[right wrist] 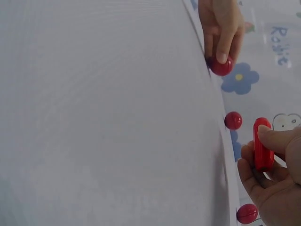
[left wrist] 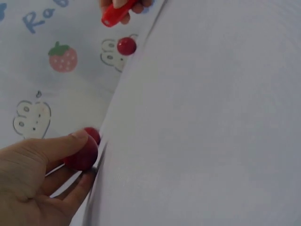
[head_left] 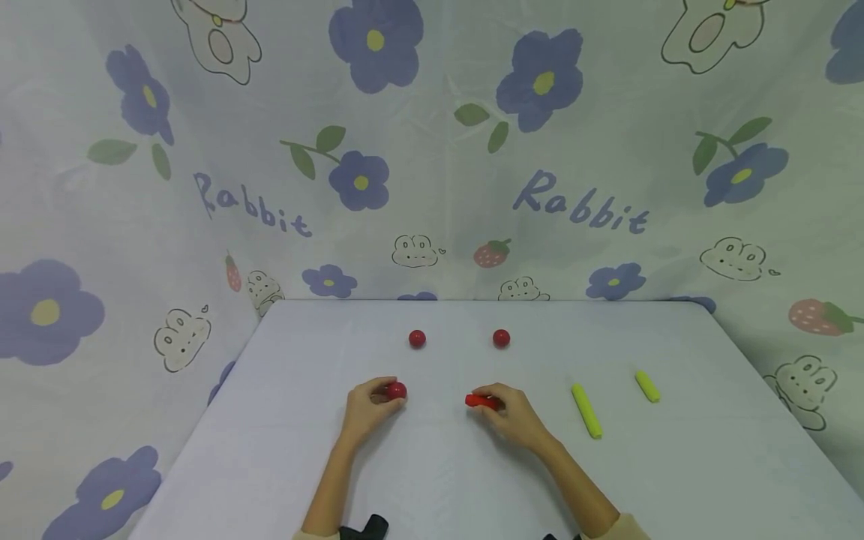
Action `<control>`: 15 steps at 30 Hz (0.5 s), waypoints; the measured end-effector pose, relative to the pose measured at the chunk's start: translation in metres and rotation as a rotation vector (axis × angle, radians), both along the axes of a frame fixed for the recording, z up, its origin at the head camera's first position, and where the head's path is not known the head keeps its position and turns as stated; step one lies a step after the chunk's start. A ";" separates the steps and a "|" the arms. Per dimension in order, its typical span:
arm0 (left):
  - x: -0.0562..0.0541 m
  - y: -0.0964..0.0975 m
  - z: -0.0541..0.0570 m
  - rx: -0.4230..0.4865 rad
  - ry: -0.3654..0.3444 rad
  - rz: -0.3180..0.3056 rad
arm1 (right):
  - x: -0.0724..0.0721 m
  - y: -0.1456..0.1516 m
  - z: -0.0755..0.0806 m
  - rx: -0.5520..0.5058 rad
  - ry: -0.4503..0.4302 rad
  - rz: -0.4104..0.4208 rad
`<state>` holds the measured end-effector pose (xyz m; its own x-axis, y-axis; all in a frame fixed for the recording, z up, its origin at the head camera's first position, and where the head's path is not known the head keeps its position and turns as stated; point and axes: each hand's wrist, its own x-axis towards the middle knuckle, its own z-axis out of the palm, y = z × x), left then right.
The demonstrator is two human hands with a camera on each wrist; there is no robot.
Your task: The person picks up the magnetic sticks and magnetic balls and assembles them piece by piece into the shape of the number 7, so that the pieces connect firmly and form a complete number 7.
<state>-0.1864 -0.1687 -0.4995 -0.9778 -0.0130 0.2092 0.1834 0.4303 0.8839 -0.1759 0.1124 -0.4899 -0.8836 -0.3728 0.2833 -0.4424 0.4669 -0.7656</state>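
Note:
My left hand (head_left: 364, 413) holds a glossy red ball (head_left: 397, 391) between thumb and fingers, close over the white table. In the left wrist view the thumb lies on top of this ball (left wrist: 82, 156), and another ball peeks out behind it. To the right, my right hand (head_left: 520, 421) pinches a short red stick (head_left: 476, 400) with flat, angular sides. The right wrist view shows the thumb pressed along the upright red stick (right wrist: 263, 149), with fingers curled behind it. Farther back lie two more red balls, the left one (head_left: 417, 339) and the right one (head_left: 501, 338).
On the table's right side lie a longer yellow-green stick (head_left: 586, 411) and a shorter yellow-green stick (head_left: 648, 386). The white table (head_left: 324, 337) ends at a patterned cloth (head_left: 432, 165) hanging behind it and along both sides.

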 end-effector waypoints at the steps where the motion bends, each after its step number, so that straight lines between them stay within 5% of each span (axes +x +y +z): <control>1: 0.000 0.001 0.000 0.010 -0.009 -0.002 | 0.000 0.000 0.000 -0.002 0.000 0.000; 8: 0.001 0.008 0.002 0.038 -0.026 -0.050 | 0.000 -0.001 -0.001 -0.001 0.000 -0.004; 11: 0.007 0.015 0.016 0.042 -0.019 -0.081 | -0.001 -0.002 -0.001 0.004 -0.002 -0.012; 15: 0.007 0.019 0.016 0.054 -0.019 -0.076 | -0.002 -0.002 -0.002 0.003 0.002 -0.010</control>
